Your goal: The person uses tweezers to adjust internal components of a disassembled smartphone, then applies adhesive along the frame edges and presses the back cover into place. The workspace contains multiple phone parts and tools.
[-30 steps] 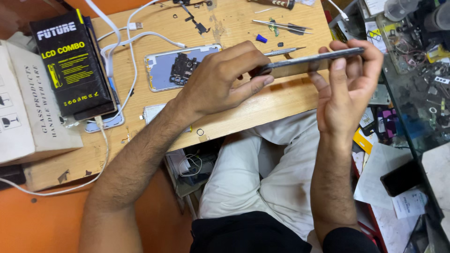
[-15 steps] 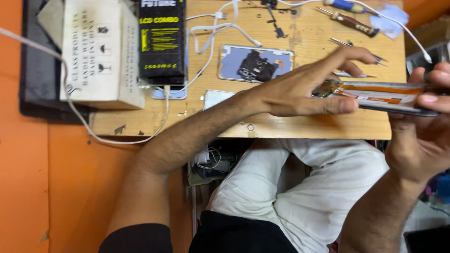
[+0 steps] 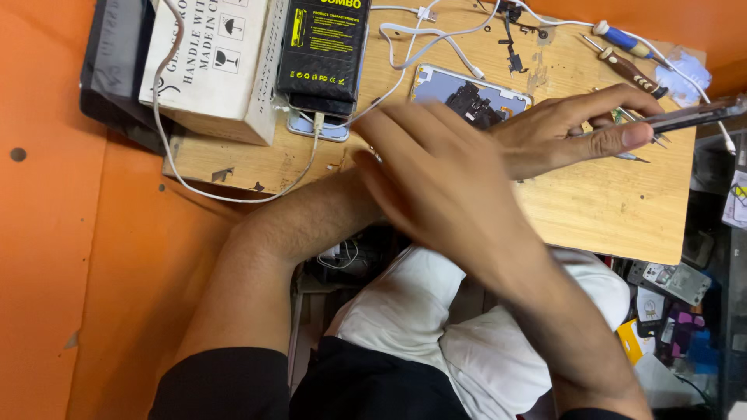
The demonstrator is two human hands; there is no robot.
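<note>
**A:** Left fingers (image 3: 615, 140) first: thumb below, forefinger on top, pinched on the near end of a thin grey slab (image 3: 692, 115). It is seen edge-on and juts out to the right, well right of the open shell (image 3: 471, 97) on the worktop (image 3: 599, 210).

**B:** Only the left hand (image 3: 572, 132) has it. A pinch at one end leaves all that length unsupported, so I'd want the grip on the long edges, light, with no bending.

**A:** The right fingers (image 3: 389, 128) are spread and holding nothing. The right hand (image 3: 436, 175) is blurred, crossed over the left forearm, just in front of the shell.

**B:** Crossed arms make for poor control. The better way, to my eye, is to uncross them and bring the free hand under the slab's far end, so both ends are carried.

**A:** Moving outward, there's a white cable (image 3: 405, 54) looping left of the shell and two screwdrivers (image 3: 622, 66) to its right, close behind the left hand.

**B:** That's the hazard. A sleeve or wrist could snag the cable or roll a screwdriver. Low, slow passes over the shell are the safe line.

**A:** Further left of the shell are a black box (image 3: 323, 47) and then a white box (image 3: 210, 62).

**B:** Both are well clear of the hands. I can't tell which face of the slab is up.
</note>
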